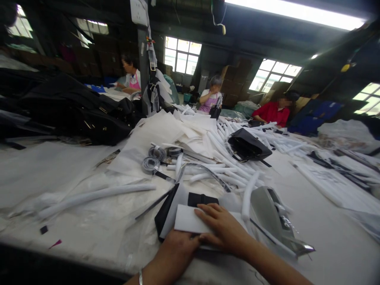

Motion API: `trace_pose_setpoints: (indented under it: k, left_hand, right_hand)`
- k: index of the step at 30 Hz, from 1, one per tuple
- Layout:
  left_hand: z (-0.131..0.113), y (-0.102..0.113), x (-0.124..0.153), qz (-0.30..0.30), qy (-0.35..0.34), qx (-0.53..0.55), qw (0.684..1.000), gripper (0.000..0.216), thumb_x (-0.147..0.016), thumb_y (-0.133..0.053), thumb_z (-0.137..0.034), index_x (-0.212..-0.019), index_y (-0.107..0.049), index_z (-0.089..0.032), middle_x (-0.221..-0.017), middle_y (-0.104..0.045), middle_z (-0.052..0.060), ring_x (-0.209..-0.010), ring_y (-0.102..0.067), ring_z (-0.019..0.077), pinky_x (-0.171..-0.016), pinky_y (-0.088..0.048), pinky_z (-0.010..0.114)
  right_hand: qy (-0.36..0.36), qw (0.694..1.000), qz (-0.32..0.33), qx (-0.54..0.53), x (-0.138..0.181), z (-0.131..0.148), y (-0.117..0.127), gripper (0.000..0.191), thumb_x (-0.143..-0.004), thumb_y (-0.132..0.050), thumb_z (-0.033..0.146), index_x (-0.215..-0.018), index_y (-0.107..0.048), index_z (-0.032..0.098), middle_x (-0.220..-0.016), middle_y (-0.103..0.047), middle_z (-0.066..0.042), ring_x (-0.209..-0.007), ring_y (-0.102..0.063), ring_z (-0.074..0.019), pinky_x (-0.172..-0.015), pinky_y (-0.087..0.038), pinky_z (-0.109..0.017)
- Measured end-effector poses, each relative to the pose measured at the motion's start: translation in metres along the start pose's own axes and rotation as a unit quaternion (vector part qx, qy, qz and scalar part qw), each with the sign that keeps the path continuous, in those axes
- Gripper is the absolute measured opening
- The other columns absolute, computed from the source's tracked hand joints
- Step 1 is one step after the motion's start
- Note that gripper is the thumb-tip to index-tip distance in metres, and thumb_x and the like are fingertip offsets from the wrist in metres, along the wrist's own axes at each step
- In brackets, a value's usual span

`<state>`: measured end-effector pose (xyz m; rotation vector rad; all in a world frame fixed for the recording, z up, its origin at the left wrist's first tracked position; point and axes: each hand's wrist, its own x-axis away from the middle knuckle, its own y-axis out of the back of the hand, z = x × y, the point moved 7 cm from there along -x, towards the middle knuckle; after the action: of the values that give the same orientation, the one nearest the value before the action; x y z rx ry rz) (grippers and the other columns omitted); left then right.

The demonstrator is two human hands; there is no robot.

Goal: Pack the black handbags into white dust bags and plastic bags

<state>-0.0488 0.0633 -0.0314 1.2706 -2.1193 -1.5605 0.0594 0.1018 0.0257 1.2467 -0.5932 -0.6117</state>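
A white foam sheet (190,219) lies over a black handbag (166,209) with white wrapping inside and around it. A black folded piece (203,199) shows just beyond the sheet. My left hand (178,249) is closed at the sheet's near edge, its fingertips hidden behind it. On top of the sheet, my right hand (224,227) rests with fingers spread, its thumb close to my left hand. A handle wrapped in clear film (208,172) arches up behind the bag. To the right stands a grey tape dispenser (265,209), beside a white foam tube (249,196).
Rolls of strap (150,164), stacked white sheets (166,128) and many foam tubes (219,146) cover the table beyond. Another dark handbag (249,144) lies at the back right. Black bags (74,107) are piled at left. Several people work farther off, one in a red top (273,113).
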Motion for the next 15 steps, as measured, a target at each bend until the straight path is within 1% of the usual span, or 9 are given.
trace_pose_setpoints:
  k: [3, 6, 9, 12, 15]
  left_hand:
    - [0.002, -0.005, 0.002, -0.012, 0.0, 0.013, 1.0, 0.024, -0.095, -0.062, -0.026, -0.118, -0.064, -0.033, -0.1, -0.074, 0.002, -0.089, -0.071, 0.0224, -0.082, -0.058, 0.035]
    - [0.006, -0.012, 0.005, -0.014, 0.001, 0.004, 1.0, 0.019, -0.093, -0.064, -0.025, -0.111, -0.066, -0.029, -0.093, -0.074, 0.003, -0.084, -0.07, 0.0225, -0.079, -0.058, 0.036]
    - [0.009, -0.017, 0.007, -0.002, 0.011, -0.015, 1.0, 0.015, -0.091, -0.067, -0.023, -0.105, -0.068, -0.027, -0.091, -0.074, 0.004, -0.081, -0.07, 0.023, -0.076, -0.059, 0.035]
    - [0.008, -0.019, 0.006, 0.014, 0.015, -0.032, 0.999, 0.016, -0.09, -0.067, -0.022, -0.105, -0.068, -0.028, -0.092, -0.074, 0.004, -0.082, -0.071, 0.0236, -0.077, -0.059, 0.035]
    - [0.006, -0.017, 0.004, 0.013, 0.012, -0.04, 0.999, 0.015, -0.092, -0.064, -0.022, -0.104, -0.069, -0.028, -0.09, -0.075, 0.003, -0.082, -0.072, 0.0235, -0.077, -0.059, 0.036]
  right_hand:
    - [-0.032, 0.999, -0.018, 0.027, 0.01, -0.004, -0.016, 0.065, -0.095, -0.051, 0.056, -0.149, -0.042, 0.021, -0.154, -0.043, -0.012, -0.13, -0.046, -0.0354, -0.106, -0.041, -0.055]
    - [-0.05, 0.997, -0.032, 0.045, 0.014, -0.002, -0.018, 0.061, -0.097, -0.051, 0.049, -0.15, -0.041, 0.022, -0.156, -0.04, -0.011, -0.132, -0.045, -0.0347, -0.108, -0.04, -0.055]
    - [-0.05, 0.997, -0.036, 0.051, 0.014, 0.003, -0.016, 0.059, -0.097, -0.052, 0.046, -0.149, -0.042, 0.022, -0.154, -0.042, -0.011, -0.131, -0.047, -0.0348, -0.107, -0.041, -0.055]
    - [-0.032, 0.998, -0.031, 0.047, 0.013, 0.006, -0.016, 0.058, -0.097, -0.051, 0.048, -0.149, -0.043, 0.024, -0.154, -0.043, -0.01, -0.13, -0.048, -0.0353, -0.106, -0.042, -0.055]
    - [-0.029, 0.999, -0.032, 0.033, 0.014, 0.003, -0.021, 0.058, -0.097, -0.048, 0.052, -0.149, -0.042, 0.026, -0.155, -0.042, -0.01, -0.132, -0.047, -0.0344, -0.106, -0.043, -0.054]
